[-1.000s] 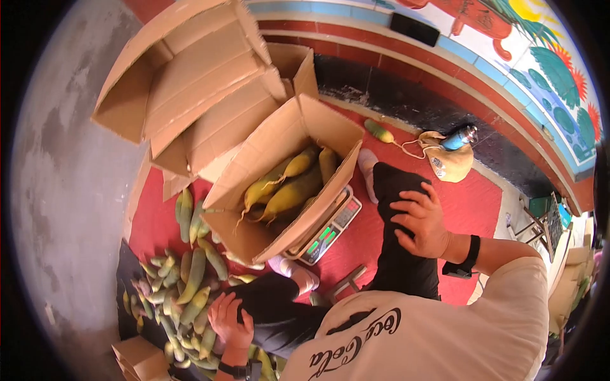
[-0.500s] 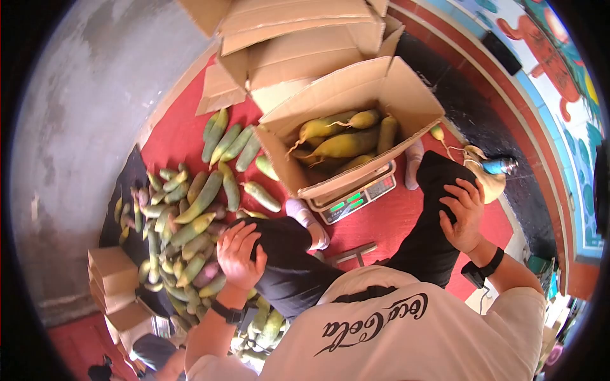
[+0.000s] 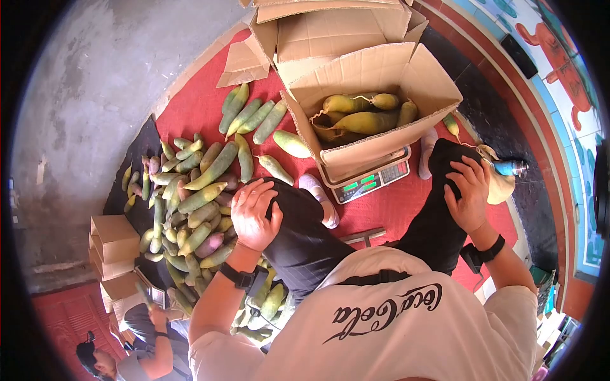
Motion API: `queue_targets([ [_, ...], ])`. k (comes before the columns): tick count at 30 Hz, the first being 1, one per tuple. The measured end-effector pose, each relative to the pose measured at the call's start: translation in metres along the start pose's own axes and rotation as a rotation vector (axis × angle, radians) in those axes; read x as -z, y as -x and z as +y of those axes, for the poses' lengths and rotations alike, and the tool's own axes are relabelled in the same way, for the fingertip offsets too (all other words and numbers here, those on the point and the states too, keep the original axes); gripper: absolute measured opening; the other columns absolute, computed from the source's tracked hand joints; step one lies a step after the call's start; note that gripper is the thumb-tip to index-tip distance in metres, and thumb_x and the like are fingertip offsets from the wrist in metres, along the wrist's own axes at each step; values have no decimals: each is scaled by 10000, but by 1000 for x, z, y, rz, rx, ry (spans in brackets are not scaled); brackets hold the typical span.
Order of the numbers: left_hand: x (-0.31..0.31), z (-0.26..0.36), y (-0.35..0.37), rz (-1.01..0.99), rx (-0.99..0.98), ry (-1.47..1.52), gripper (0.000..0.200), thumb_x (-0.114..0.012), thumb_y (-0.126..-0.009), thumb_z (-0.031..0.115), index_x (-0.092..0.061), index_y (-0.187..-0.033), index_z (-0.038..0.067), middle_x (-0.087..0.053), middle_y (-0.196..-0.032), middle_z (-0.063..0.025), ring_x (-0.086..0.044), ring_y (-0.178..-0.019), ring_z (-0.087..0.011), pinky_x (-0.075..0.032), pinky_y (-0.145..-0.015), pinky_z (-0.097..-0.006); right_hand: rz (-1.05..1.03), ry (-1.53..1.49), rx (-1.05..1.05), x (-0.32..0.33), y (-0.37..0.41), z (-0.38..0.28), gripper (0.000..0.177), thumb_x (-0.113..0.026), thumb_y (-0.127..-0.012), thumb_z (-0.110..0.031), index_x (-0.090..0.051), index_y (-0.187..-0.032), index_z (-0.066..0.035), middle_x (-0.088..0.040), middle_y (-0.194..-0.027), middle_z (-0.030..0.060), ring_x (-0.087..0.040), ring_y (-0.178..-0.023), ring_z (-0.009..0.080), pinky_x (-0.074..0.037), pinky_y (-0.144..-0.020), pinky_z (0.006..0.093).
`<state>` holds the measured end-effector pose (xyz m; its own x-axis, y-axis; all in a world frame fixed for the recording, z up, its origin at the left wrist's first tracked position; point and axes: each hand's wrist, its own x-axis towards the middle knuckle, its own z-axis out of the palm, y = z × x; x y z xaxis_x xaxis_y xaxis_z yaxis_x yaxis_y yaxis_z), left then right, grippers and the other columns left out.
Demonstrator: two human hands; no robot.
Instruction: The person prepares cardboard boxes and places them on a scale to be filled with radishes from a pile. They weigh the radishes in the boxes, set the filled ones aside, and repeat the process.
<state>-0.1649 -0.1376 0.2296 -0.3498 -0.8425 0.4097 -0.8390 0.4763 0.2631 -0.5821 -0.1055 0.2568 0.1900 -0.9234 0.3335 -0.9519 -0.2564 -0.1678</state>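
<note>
My left hand (image 3: 256, 219) lies open on my left knee, fingers stretched out and holding nothing. On the other knee rests my right hand (image 3: 469, 195), also open, with its fingers apart. In front of me an open cardboard box (image 3: 387, 145) stands on a digital scale (image 3: 376, 180) with lit green digits. Several green radishes (image 3: 368, 122) lie inside the box. A large heap of green radishes (image 3: 202, 198) spreads over the red mat to the left of my left hand; a few have a purplish skin.
More open cardboard boxes (image 3: 343, 35) stand behind the scale. A blue bottle (image 3: 510, 168) and a single radish (image 3: 451, 124) lie at the right. A T-shaped tool (image 3: 363, 237) is between my feet. At lower left, a co-worker's hand (image 3: 157, 316) holds a radish near stacked boxes (image 3: 114, 240).
The view has shifted, so the box and heap sit higher and further right. Both my hands stay on my knees. More of the co-worker at lower left has come into view.
</note>
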Motion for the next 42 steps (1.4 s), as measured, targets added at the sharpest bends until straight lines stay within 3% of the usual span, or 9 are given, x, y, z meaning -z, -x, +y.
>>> queue_targets([
  [11, -10, 5, -1, 99, -39, 3, 130, -574, -755, 105, -636, -861, 60, -648, -1010, -72, -570, -1064, -268, -407, -921, -388, 106, 81, 33, 4, 27, -12, 140, -665, -677, -95, -627, -811, -76, -607, -1032, 66, -485, -1149, 283, -273, -1038, 521],
  [19, -18, 6, 1, 183, -40, -43, 112, -602, -731, 96, -634, -837, 83, -648, -1003, -44, -569, -1043, -231, -404, -908, -382, 121, 111, 55, 28, 41, -17, 146, -671, -679, -80, -627, -819, -76, -607, -1055, 55, -489, -1156, 272, -288, -1040, 504],
  [35, -19, 10, 0, 135, -14, -85, 141, -568, -732, 72, -641, -852, 85, -650, -1033, -41, -565, -1070, -237, -394, -941, -377, 139, -108, 135, 0, 21, -22, 164, -682, -670, -81, -636, -826, -69, -620, -1018, 55, -509, -1140, 255, -278, -1054, 498],
  [42, -15, 14, 1, 117, -1, -48, 174, -583, -704, 52, -641, -866, 71, -647, -1034, -45, -558, -1074, -247, -399, -934, -396, 164, -156, 160, -8, 5, -38, 170, -682, -668, -71, -641, -833, -58, -631, -943, 59, -555, -1053, 250, -308, -1037, 493],
])
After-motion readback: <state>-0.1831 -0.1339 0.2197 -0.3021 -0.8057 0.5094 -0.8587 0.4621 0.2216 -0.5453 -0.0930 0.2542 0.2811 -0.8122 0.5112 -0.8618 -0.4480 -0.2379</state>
